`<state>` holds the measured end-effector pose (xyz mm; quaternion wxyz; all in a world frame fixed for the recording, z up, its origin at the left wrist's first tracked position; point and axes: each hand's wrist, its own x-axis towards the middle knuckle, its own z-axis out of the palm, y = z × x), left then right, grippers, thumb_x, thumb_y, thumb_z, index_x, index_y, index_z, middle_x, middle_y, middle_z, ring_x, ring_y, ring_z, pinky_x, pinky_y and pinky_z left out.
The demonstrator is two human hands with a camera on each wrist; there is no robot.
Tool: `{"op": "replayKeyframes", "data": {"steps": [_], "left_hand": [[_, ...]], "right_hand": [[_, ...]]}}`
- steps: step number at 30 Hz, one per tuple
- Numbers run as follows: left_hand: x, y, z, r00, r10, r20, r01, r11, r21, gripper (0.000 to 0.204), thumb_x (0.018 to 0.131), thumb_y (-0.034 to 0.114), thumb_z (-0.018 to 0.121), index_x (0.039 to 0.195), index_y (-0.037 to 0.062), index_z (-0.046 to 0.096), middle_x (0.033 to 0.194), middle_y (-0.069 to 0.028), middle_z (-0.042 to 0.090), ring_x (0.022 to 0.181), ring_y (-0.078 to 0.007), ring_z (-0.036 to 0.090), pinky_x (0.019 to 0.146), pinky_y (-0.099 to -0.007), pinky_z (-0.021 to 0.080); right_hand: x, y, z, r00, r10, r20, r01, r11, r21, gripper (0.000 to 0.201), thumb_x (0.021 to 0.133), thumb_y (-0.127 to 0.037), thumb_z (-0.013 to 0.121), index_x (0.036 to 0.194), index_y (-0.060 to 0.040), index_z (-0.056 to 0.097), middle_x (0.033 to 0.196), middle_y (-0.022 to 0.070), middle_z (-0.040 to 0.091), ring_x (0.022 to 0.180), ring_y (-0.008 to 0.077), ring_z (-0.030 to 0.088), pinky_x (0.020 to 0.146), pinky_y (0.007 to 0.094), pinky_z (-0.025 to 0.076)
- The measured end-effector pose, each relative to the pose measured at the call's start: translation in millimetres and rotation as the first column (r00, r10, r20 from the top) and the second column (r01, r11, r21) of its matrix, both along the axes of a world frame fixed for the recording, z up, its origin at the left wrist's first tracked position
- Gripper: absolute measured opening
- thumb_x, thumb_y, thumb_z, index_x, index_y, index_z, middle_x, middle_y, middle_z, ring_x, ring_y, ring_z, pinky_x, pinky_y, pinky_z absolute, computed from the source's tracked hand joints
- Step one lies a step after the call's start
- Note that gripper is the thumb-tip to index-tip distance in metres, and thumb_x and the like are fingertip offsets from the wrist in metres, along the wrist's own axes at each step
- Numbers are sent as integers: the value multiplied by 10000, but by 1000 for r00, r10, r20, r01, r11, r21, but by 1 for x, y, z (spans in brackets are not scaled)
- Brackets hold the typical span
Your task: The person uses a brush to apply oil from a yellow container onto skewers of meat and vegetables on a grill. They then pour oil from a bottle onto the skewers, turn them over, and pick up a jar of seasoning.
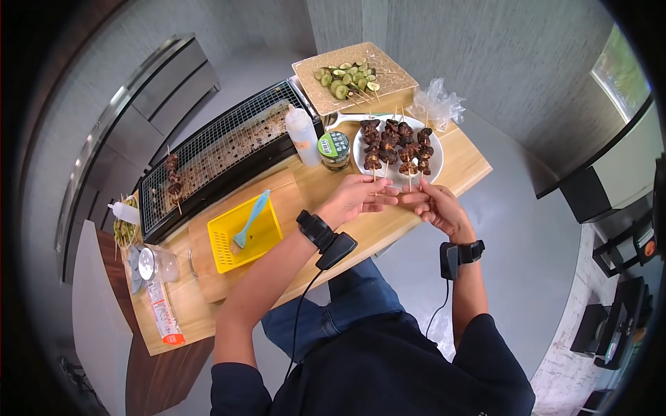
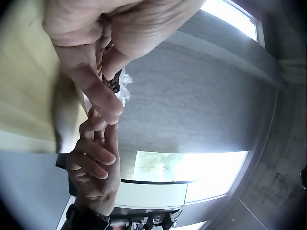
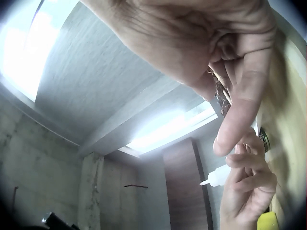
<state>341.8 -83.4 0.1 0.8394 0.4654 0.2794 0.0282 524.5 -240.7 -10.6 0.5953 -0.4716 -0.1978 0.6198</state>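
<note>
Both hands are at the near rim of a white plate [image 1: 361, 151] holding several skewers of browned meat [image 1: 408, 139]. My left hand [image 1: 357, 200] has its fingers stretched toward the right hand, and bare stick ends overlap its thumb and fingers. My right hand [image 1: 444, 211] reaches in from the other side, its thumb close to another stick end. Fingertips of the two hands nearly meet. In the left wrist view thumb and forefinger stand apart, with dark meat [image 2: 113, 82] showing between them. The right wrist view likewise shows meat [image 3: 221, 98] beyond the spread thumb and finger.
A long grill [image 1: 229, 145] carries one meat skewer [image 1: 173, 175]. Behind the plate are a tray [image 1: 392, 78] of cucumber skewers and a clear plastic bag [image 1: 438, 104]. A squeeze bottle [image 1: 302, 135] and green-lidded jar [image 1: 334, 150] stand left; nearer is a yellow basket [image 1: 222, 258] with a blue brush [image 1: 253, 215].
</note>
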Motion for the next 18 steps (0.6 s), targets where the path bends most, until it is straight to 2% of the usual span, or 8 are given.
{"op": "replayKeyframes", "data": {"steps": [4, 9, 13, 15, 18], "left_hand": [[-2, 2, 3, 1000, 11, -11, -11, 1000, 1, 266, 985, 220, 573, 1168, 27, 577, 1138, -96, 678, 953, -162, 688, 657, -222, 521], [-8, 8, -1, 999, 2, 43, -2, 1000, -2, 256, 982, 215, 579, 1154, 25, 587, 1136, -97, 679, 976, -163, 686, 649, -217, 517], [-14, 8, 1, 997, -8, 72, 9, 1000, -6, 256, 981, 217, 582, 1154, 28, 590, 1143, -93, 679, 990, -169, 687, 642, -206, 509], [-16, 7, 3, 997, -12, 75, 11, 1000, 9, 258, 980, 220, 583, 1155, 30, 591, 1145, -90, 678, 987, -170, 688, 643, -205, 508], [-20, 2, 10, 998, -11, 69, 8, 999, 36, 269, 979, 228, 586, 1163, 32, 590, 1151, -86, 677, 986, -173, 689, 643, -206, 507]], "right_hand": [[-4, 6, 3, 1000, -16, 12, 17, 999, -32, 441, 1019, -349, 479, 1125, 66, 586, 953, 138, 718, 612, 108, 662, 513, 195, 568], [-4, 16, -8, 996, -35, 80, 36, 999, -7, 276, 1006, -257, 533, 1032, 11, 597, 814, 73, 689, 593, 77, 630, 486, 183, 543], [-10, 15, -1, 994, -48, 101, 49, 999, -6, 253, 1003, -244, 541, 1002, 3, 596, 804, 60, 676, 577, 70, 612, 478, 183, 533], [-13, 14, 3, 989, -51, 140, 52, 999, -3, 209, 1007, -230, 532, 984, -37, 609, 782, 4, 655, 570, 43, 588, 471, 169, 490], [-16, 12, 11, 981, -34, 193, 35, 999, -3, 193, 1003, -216, 537, 974, -40, 609, 764, -8, 642, 558, 36, 574, 469, 169, 478]]}}
